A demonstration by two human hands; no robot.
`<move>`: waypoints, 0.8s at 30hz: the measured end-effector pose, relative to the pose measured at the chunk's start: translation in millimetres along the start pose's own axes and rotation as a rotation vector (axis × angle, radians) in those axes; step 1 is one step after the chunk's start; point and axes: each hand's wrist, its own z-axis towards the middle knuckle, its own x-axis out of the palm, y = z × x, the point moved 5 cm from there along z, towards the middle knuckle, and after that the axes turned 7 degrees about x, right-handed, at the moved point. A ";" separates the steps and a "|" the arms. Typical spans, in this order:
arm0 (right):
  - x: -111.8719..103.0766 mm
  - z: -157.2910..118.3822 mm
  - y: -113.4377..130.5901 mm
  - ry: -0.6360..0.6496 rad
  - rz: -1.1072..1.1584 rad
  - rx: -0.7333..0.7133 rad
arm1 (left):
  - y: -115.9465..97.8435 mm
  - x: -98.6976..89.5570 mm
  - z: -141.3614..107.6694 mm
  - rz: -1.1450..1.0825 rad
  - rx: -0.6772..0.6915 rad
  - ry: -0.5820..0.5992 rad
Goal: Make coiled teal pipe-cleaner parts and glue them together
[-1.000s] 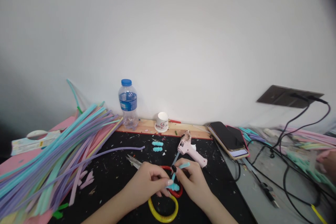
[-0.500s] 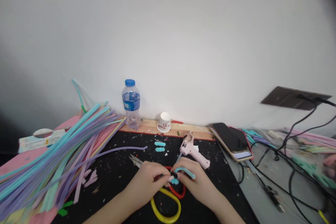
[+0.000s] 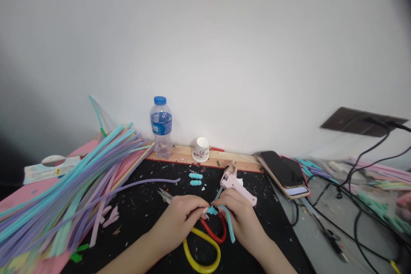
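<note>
Between the fingertips of both hands is a light-blue pipe cleaner [image 3: 230,227], bunched at one end, its loose tail hanging down past the right fingers. My left hand [image 3: 181,218] pinches the bunched end from the left. On the other side, my right hand [image 3: 239,214] grips it with thumb and fingers. Directly beneath the hands lie scissors [image 3: 205,267] with one yellow and one red handle; their blades point to the upper left, partly hidden by the left hand. Two short wavy light-blue pieces [image 3: 195,179] lie beyond the hands on the black mat [image 3: 144,214].
A pink glue gun [image 3: 236,186] lies just behind my right hand. A water bottle [image 3: 161,128] and a paper cup [image 3: 202,150] stand along the wall. Many coloured pipe cleaners [image 3: 83,188] are piled at left. Phones [image 3: 284,171] and black cables [image 3: 356,222] are at right.
The pipe cleaner's free tail has swung from pointing rightward to hanging down toward me. Both hands stay in about the same place, still pinching.
</note>
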 end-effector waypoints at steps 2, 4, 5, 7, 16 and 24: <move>0.1 -0.1 -0.7 0.003 -0.003 0.009 | 0.2 0.1 -0.3 0.002 0.004 0.006; 0.4 0.0 -0.8 0.009 0.001 0.017 | 0.3 -0.1 -0.7 0.005 0.002 0.003; 0.4 0.2 -0.8 0.009 0.005 0.022 | 0.3 -0.2 -0.9 0.008 -0.001 0.001; 0.0 0.8 -0.7 -0.002 0.017 0.035 | -0.1 -0.5 -1.3 0.013 -0.002 -0.001; 3.0 1.6 -9.0 -0.064 0.135 0.151 | 1.2 0.9 -4.6 0.071 0.032 -0.008; 18.2 -2.7 -27.0 -0.033 0.508 0.371 | 6.4 1.4 -9.3 0.112 0.023 -0.030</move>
